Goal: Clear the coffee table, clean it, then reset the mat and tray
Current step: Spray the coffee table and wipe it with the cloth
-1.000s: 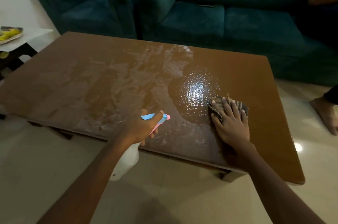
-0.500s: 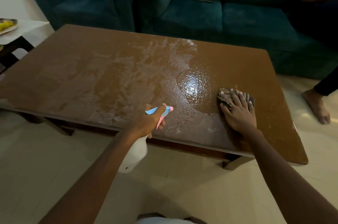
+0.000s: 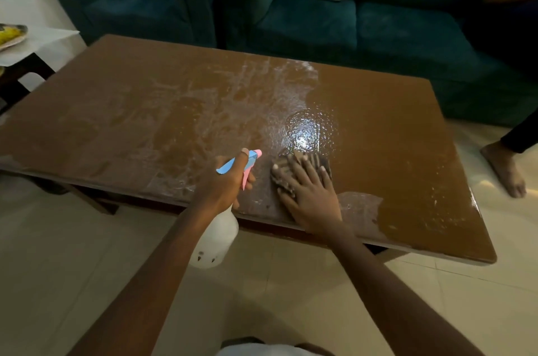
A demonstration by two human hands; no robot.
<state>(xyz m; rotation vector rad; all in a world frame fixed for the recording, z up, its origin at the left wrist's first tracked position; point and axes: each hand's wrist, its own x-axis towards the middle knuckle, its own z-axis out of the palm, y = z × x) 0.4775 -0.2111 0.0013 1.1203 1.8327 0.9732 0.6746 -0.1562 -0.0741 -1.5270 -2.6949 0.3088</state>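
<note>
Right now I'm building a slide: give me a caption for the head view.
Right hand presses a cloth on the wet table; left hand holds a spray bottle.

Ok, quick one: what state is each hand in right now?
Left hand: closed, gripping the spray bottle.
Right hand: open, fingers flat, pressing the cloth onto the coffee table.

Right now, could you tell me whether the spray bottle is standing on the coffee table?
No, the left hand grips the spray bottle in the air, its white body hanging past the coffee table's near edge.
</note>
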